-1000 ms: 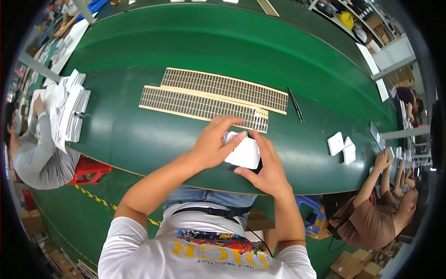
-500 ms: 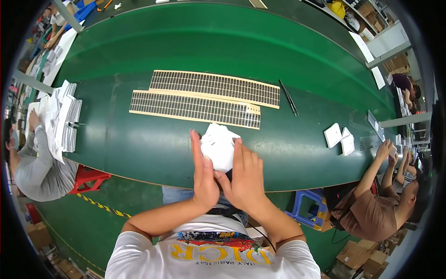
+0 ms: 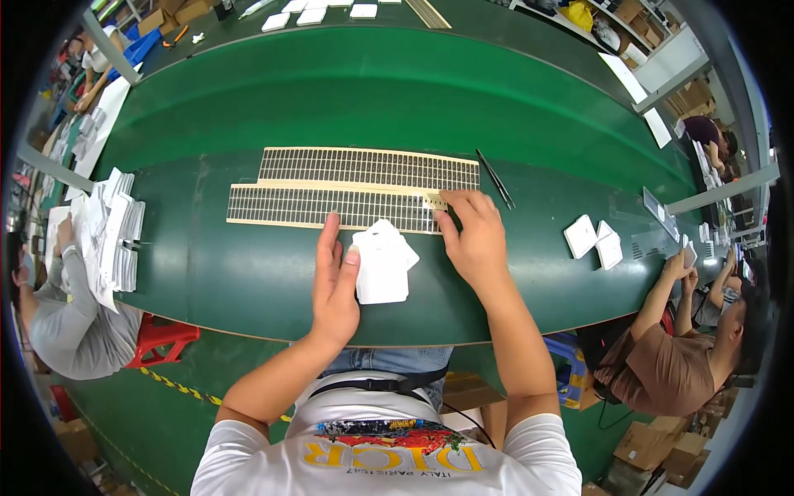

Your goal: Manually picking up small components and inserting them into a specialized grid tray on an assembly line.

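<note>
A loose pile of thin white rounded cards (image 3: 382, 269) lies on the green table in front of me, its top pieces fanned out unevenly. My left hand (image 3: 335, 289) stands along the pile's left edge, fingers stretched, thumb at the edge of the cards. My right hand (image 3: 478, 240) reaches over the right end of the nearer sheet of small dark rectangular stickers (image 3: 322, 207); thumb and forefinger are apart at that end. A second such sticker sheet (image 3: 364, 168) lies just beyond it. Black tweezers (image 3: 496, 179) rest to the right of both sheets.
Two small white square boxes (image 3: 594, 241) sit on the table to the right. Stacked white packets (image 3: 120, 236) stand at the left, by a person in grey. At the right a person in brown (image 3: 662, 355) works. More white boxes (image 3: 311, 16) lie across the raised green strip.
Both hands have parted from around the white cards. The right hand has moved up and right to the sticker sheet; the left stays beside the pile. The view has shifted slightly.
</note>
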`<state>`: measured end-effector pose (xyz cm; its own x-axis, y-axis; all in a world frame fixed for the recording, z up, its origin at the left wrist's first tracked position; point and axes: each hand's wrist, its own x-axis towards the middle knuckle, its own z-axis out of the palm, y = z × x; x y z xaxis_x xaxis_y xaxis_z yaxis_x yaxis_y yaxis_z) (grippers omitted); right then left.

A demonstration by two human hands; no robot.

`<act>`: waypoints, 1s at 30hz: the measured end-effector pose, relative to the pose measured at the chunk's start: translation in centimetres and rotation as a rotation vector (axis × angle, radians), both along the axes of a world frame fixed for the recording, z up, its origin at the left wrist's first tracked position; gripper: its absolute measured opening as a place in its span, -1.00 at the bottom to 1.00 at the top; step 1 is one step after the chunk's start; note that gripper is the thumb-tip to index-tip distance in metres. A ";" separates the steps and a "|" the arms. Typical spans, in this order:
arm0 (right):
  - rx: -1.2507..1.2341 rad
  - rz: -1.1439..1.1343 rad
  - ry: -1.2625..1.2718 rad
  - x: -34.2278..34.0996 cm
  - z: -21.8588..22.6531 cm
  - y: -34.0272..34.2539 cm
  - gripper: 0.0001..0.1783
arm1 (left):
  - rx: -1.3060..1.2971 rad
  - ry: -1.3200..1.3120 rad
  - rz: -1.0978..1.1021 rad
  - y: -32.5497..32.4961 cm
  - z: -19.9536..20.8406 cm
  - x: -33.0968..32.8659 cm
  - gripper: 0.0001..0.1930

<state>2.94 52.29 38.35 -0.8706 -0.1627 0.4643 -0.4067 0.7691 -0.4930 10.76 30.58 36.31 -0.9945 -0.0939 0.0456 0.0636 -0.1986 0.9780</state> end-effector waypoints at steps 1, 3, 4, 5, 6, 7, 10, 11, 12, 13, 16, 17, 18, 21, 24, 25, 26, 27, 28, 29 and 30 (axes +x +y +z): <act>0.001 -0.002 0.006 -0.5 -0.2 -0.1 -0.69 | -0.027 0.012 0.005 -0.4 0.2 -0.7 -0.35; 0.129 0.010 -0.026 -1.1 -0.4 -1.1 -0.68 | -0.087 0.030 0.031 -1.4 0.6 -1.8 -0.39; 0.159 -0.030 -0.010 -1.2 -0.8 -1.6 -0.67 | -0.117 0.038 0.043 -1.9 0.8 -2.3 -0.41; 0.158 -0.022 -0.002 -1.3 -1.2 -1.7 -0.67 | -0.145 0.050 0.059 -2.3 0.9 -2.9 -0.42; 0.145 -0.029 -0.015 -1.4 -1.7 -1.7 -0.69 | -0.157 0.076 0.043 -2.6 0.8 -3.5 -0.45; 0.133 -0.038 -0.028 -1.6 -2.1 -1.7 -0.70 | -0.154 0.092 0.027 -2.6 0.8 -4.1 -0.45; 0.067 -0.006 -0.021 -1.7 -2.4 -1.6 -0.77 | -0.210 0.111 -0.003 -3.1 1.0 -5.6 -0.55; 0.042 0.010 -0.031 -1.7 -2.4 -1.6 -0.79 | -0.249 0.100 -0.034 -3.4 1.3 -6.3 -0.59; -0.010 0.017 -0.053 -1.6 -2.4 -1.5 -0.84 | -0.359 0.131 -0.106 -3.6 2.3 -7.0 -0.62; -0.006 0.012 -0.050 -1.6 -2.3 -1.6 -0.84 | -0.437 0.195 -0.146 -3.6 3.1 -7.9 -0.63; -0.115 0.033 -0.032 -1.5 -1.8 -1.5 -0.87 | -0.653 0.371 -0.283 -3.0 3.6 -10.8 -0.68; -0.138 0.035 -0.015 -1.4 -1.8 -1.4 -0.88 | -0.734 0.425 -0.326 -2.5 3.5 -11.5 -0.68; -0.161 0.036 0.001 -1.4 -1.8 -1.3 -0.89 | -0.767 0.458 -0.348 -2.0 3.3 -12.0 -0.71; -0.161 0.030 0.019 -1.3 -1.8 -1.1 -0.90 | -0.865 0.475 -0.493 -0.9 2.9 -13.1 -0.79; -0.161 0.039 0.068 -1.5 -2.2 -1.3 -0.90 | -0.793 0.366 -0.458 -0.5 2.2 -13.0 -0.83; -0.153 0.053 0.074 -1.5 -2.2 -1.3 -0.90 | -0.795 0.373 -0.458 -0.6 2.1 -13.1 -0.83; -0.146 0.071 0.081 -1.5 -2.2 -1.4 -0.90 | -0.798 0.379 -0.454 -0.6 2.2 -13.2 -0.84; -0.135 0.055 0.093 -1.6 -2.3 -1.4 -0.87 | -0.789 0.408 -0.444 -0.6 1.9 -13.3 -0.84; -0.137 0.054 0.091 -1.7 -2.3 -1.4 -0.87 | -0.790 0.406 -0.447 -0.5 1.8 -13.4 -0.84; -0.105 0.064 0.171 -2.0 -2.3 -1.3 -0.86 | -0.792 0.396 -0.450 -0.4 2.0 -13.5 -0.85; -0.073 0.074 0.251 -2.2 -2.2 -1.2 -0.84 | -0.794 0.387 -0.454 -0.3 2.0 -13.5 -0.85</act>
<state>0.77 51.04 36.15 -0.7137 -0.1798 0.6770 -0.5772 0.6985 -0.4230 -2.72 30.26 38.32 -0.8320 0.4906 0.2592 0.4865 0.4204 0.7659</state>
